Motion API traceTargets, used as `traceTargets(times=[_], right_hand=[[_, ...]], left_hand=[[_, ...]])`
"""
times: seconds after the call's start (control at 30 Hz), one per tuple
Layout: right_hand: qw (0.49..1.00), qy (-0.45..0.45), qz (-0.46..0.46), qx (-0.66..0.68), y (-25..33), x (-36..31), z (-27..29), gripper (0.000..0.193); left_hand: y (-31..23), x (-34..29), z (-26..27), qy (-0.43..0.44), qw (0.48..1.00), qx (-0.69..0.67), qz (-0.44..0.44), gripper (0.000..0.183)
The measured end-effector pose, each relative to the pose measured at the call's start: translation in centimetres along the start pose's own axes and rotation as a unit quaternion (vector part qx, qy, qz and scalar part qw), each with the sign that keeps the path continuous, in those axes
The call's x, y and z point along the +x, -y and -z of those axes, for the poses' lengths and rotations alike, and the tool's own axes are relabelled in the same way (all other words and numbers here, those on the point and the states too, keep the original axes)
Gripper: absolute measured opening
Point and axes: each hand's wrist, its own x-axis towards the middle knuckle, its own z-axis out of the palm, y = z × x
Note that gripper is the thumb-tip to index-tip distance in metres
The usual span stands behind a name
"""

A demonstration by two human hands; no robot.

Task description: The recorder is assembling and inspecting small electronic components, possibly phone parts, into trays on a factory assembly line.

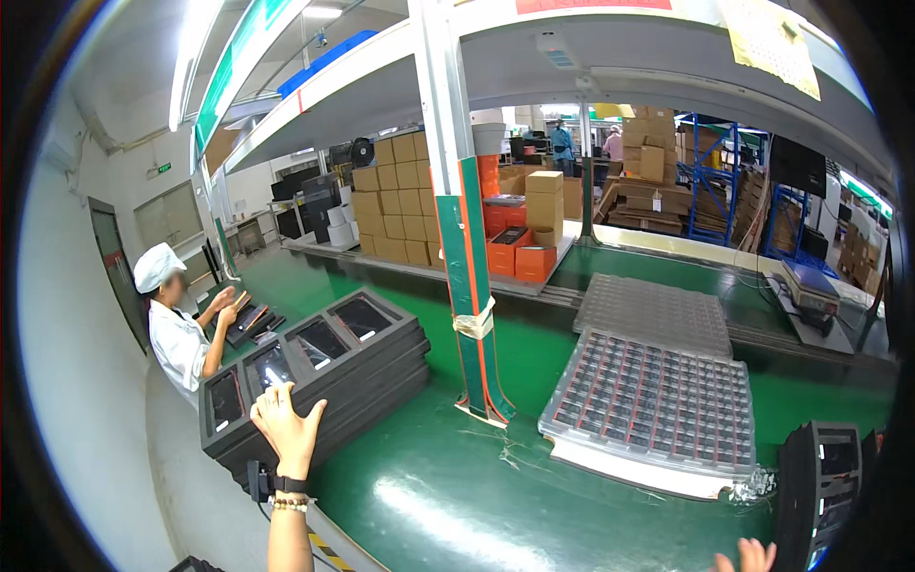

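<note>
The fingers of the left hand (286, 426) are spread, with the thumb apart, over the near edge of the left black tray stack (367, 400). I cannot tell if the fingertips press on it or only hover, and the palm side is hidden. In the top tray, 4 dark screens (321, 341) lie in their slots; the hand partly covers the 1 with a bright reflection. A black band (290, 485) and beads (290, 504) are around this wrist. Of the right hand (750, 557), only some fingers and part of the thumb show at the lower edge. The rest is cut off, so I cannot tell if it holds something. It is near the right black tray stack (799, 496), whose outer side goes into the dark rim of the view.

Between the stacks, a clear tray (658, 461) carries rows of small parts, too small to make out. Behind it is a second clear tray (653, 307).

The worktop (410, 515) is green and glossy, with a white glare in front. A post (460, 238) stands on it and hides part of the room. Under the shelf (534, 74), brown boxes (396, 205) and orange bins (536, 262) are visible. At left, a person in white (176, 334) handles dark flat things (253, 321), hard to identify.
</note>
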Motion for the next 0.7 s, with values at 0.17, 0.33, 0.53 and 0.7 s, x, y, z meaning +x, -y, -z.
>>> traceTargets(times=[0.17,0.33,0.53,0.7], right_hand=[[0.991,0.069,0.105,0.050,1.4,1.3,-2.4,0.024],[0.935,0.190,0.041,0.297,1.4,3.1,-2.8,0.017],[0.452,0.355,-0.333,0.747,0.8,3.8,-6.2,0.056],[0.314,0.283,-0.408,0.809,2.6,6.9,-5.7,0.072]], left_hand=[[-0.3,-0.6,1.5,-0.042,0.999,-0.010,0.011,0.039],[0.6,-5.9,13.8,-0.069,0.994,0.050,-0.061,0.006],[0.2,-8.7,15.9,-0.144,0.966,-0.076,-0.201,0.006],[-3.4,-9.9,17.0,0.149,0.892,0.001,-0.428,0.017]])
